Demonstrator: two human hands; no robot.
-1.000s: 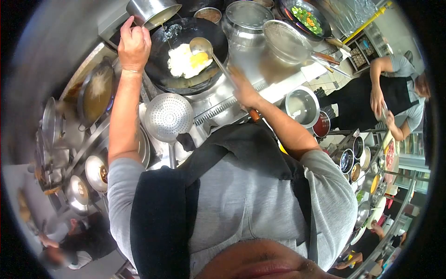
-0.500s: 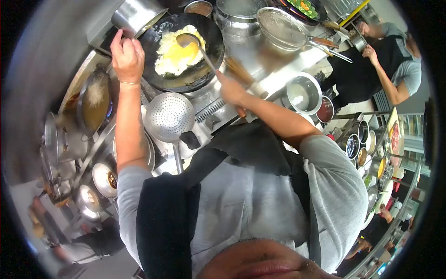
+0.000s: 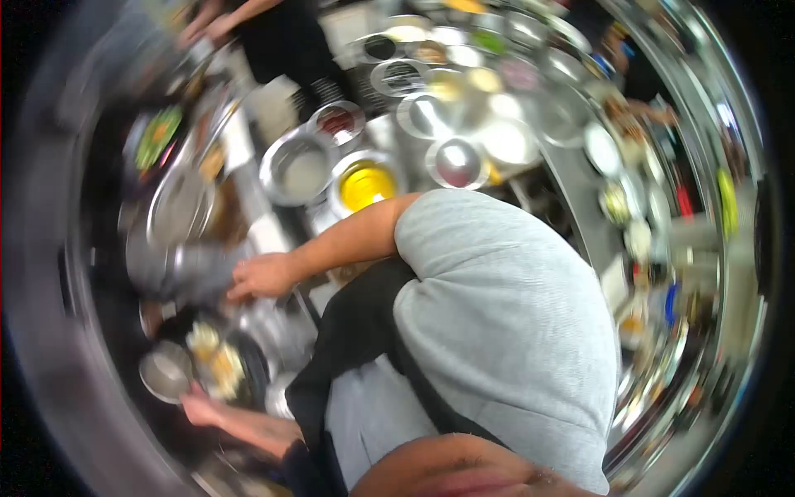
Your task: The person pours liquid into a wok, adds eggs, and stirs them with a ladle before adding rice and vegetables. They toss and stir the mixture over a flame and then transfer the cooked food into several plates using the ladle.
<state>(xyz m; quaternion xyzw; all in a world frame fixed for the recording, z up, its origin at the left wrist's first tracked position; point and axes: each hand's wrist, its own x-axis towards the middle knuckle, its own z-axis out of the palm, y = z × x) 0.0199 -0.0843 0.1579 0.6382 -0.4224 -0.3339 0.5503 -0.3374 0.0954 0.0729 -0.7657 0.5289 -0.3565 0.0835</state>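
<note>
At the lower left, a dark wok (image 3: 251, 354) holds cooked egg (image 3: 222, 369), yellow and white. My left hand (image 3: 203, 407) is closed at the edge of a steel pot (image 3: 166, 373), beside the wok's rim; the pot's open mouth faces up toward me. Above and right of the wok, my right hand (image 3: 267, 276) is curled, its fingers smeared by motion. It appears to keep the ladle seen in it earlier, though the bowl is lost in blur. A blurred grey metal vessel lies just beyond my right fingers.
To my right stand a steel pot of pale liquid (image 3: 302, 170), a pot of yellow oil (image 3: 367, 186) and a small pot of red sauce (image 3: 338, 122). Several bowls crowd the counter beyond. A pan of green vegetables (image 3: 157, 139) is at upper left. A co-worker (image 3: 281, 41) stands behind.
The view has swung sharply to the right, so the wok now lies lower left. My right hand and the ladle have come away from the egg. The pot's mouth now shows more fully.
</note>
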